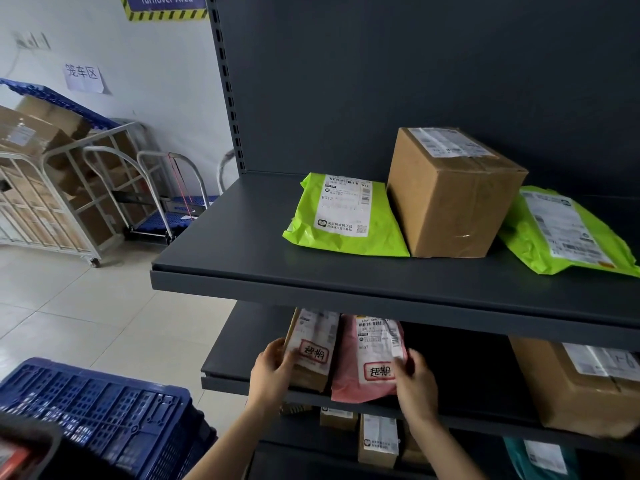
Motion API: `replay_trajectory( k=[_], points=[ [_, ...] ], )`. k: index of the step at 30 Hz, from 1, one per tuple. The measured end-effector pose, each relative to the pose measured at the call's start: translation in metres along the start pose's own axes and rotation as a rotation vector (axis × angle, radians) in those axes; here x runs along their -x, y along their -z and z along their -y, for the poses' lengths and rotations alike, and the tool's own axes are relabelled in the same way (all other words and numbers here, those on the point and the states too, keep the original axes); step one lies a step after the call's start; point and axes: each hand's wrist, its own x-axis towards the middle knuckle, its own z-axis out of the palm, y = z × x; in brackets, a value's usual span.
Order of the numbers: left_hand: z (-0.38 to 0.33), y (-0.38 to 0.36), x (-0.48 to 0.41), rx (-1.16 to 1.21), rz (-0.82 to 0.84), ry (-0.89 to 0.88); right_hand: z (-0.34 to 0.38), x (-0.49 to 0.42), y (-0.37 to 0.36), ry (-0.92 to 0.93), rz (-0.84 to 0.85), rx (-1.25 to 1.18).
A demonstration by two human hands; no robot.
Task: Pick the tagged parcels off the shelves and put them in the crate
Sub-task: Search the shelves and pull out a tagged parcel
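Parcels to be drawn out level, both at once: pull the brown parcel (311,348) and the pink parcel (363,362) straight forward off the middle shelf (239,344), then carry left and down to the blue crate (104,403) (standing low, left of the shelves). Gripped by the left hand (273,372), fingers curled round its left edge: the brown one. Pinched by the right hand (415,382), fingers half closed over its right edge: the pink one, touching its neighbour.
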Motion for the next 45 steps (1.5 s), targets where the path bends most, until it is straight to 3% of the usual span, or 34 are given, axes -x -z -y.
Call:
replay_trajectory(
  k=[5, 11, 19, 26, 37, 45],
  points=[
    [0.004, -0.004, 0.000, 0.184, 0.074, 0.075, 0.001, 0.003, -0.001, -0.027, 0.110, -0.079],
    [0.012, -0.005, 0.015, 0.302, 0.113, 0.115, -0.007, 0.006, 0.013, -0.116, 0.101, -0.221],
    [0.020, -0.013, 0.068, 0.279, 0.192, 0.036, -0.022, 0.031, 0.046, -0.122, 0.111, -0.389],
    [0.015, -0.024, 0.107, 0.259, 0.199, 0.024, -0.030, 0.053, 0.073, -0.094, 0.159, -0.357],
    [-0.013, -0.024, 0.162, 0.264, 0.168, -0.076, -0.017, 0.073, 0.123, -0.012, 0.221, -0.442],
    [-0.032, -0.003, 0.208, 0.323, 0.020, -0.101, -0.001, 0.097, 0.132, 0.073, 0.362, -0.352]
  ],
)
